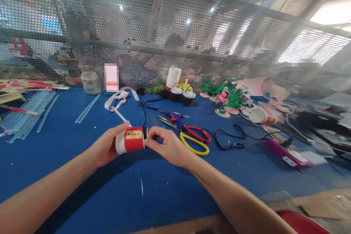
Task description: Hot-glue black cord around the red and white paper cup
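Note:
My left hand (105, 147) is wrapped round the white end of a small red and white paper cup (131, 140) that lies on its side just above the blue table (82, 175). A yellow label faces up on the cup. My right hand (168, 147) pinches the cup's dark rim, where a thin black cord (144, 111) runs up and away across the table. Both hands meet at the cup, near the table's middle.
Red-handled scissors (196, 133) and yellow-handled scissors (194, 145) lie right of my hands beside a blue glue gun (175, 117). Black pots (181, 94), a white cup stack (173, 76), green and pink craft pieces (230, 98), glue sticks (27, 115) and a perforated screen (164, 33) stand behind.

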